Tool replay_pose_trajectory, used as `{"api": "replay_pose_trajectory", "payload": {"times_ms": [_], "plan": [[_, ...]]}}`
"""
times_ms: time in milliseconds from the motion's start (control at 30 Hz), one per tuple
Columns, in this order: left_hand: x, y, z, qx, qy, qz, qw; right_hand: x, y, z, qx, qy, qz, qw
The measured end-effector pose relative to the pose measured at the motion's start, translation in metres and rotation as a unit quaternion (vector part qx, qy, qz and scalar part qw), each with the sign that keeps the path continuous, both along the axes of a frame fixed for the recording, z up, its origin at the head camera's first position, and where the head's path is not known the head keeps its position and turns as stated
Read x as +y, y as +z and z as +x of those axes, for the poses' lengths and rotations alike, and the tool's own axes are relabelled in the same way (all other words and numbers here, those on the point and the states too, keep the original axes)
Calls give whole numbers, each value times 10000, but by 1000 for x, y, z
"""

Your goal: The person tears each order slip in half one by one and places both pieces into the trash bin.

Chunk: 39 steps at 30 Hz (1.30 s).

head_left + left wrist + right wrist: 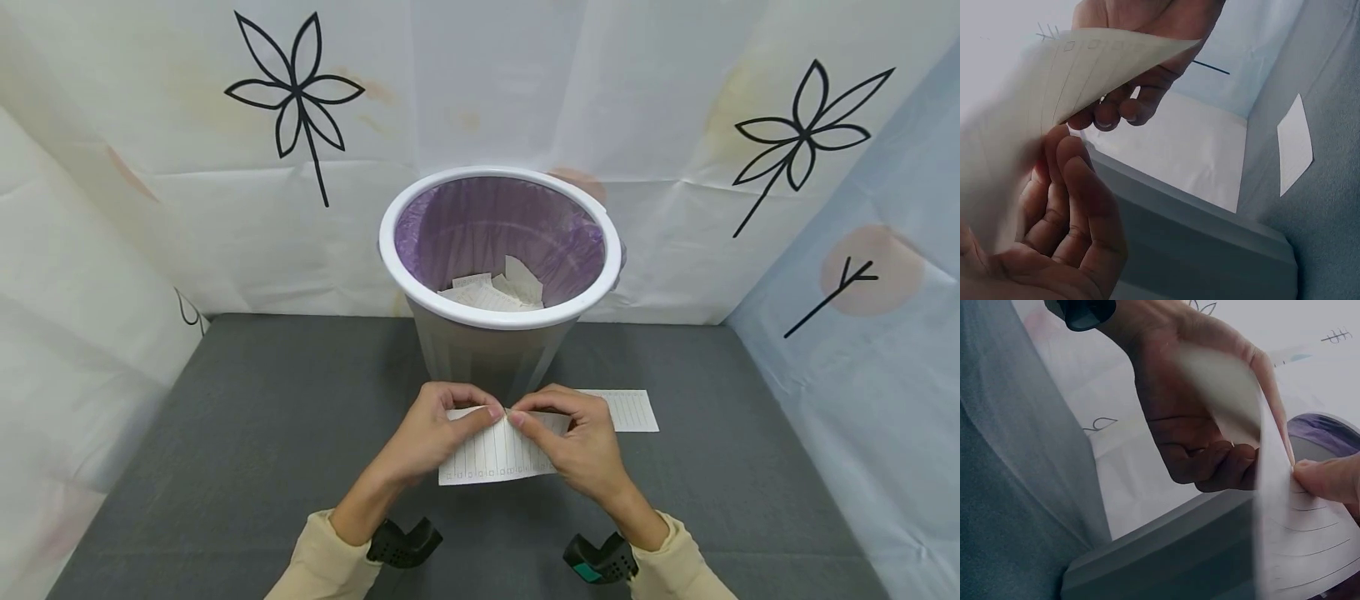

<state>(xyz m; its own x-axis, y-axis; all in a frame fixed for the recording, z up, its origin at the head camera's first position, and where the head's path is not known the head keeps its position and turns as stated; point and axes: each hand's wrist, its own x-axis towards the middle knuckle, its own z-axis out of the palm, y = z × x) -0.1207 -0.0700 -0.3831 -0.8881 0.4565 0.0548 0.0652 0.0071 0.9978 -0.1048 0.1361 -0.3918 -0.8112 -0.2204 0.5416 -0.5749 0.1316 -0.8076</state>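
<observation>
A white sheet of ruled paper [491,457] is held up in front of the bin. My left hand [441,423] pinches its top edge between thumb and fingers. Close beside it, the thumb and fingers of my right hand [585,437] pinch the same edge, the fingertips of both hands nearly meeting. In the left wrist view the paper [1094,69] curves, with small printed boxes along one edge. The right wrist view shows the sheet [1310,531] bent between the hands. A second ruled paper piece [633,410] lies on the table, partly hidden behind my right hand.
Just beyond my hands stands a waste bin [387,242] with a white rim and purple liner [480,217]. Several paper pieces [491,293] lie inside it. A dark grey cloth [300,417] covers the table, and printed white sheets [480,83] hang around it.
</observation>
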Motion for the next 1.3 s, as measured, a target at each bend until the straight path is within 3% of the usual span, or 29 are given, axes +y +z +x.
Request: {"api": "replay_pose_trajectory", "payload": {"times_ms": [100, 400, 633, 1300], "plan": [[0, -1, -1, 51, 97, 4, 9999, 1, 1, 0, -12, -51, -78, 10000], [1, -6, -1, 898, 979, -599, 9893, 6, 4, -2, -62, -175, -210, 9996], [2, -7, -1, 1040, 1389, -719, 9822, 8, 5, -2, 83, -272, -287, 9992], [-7, -15, -5, 1155, 1979, -835, 9698, 17, 16, 6, 139, -528, -638, 9965]]}}
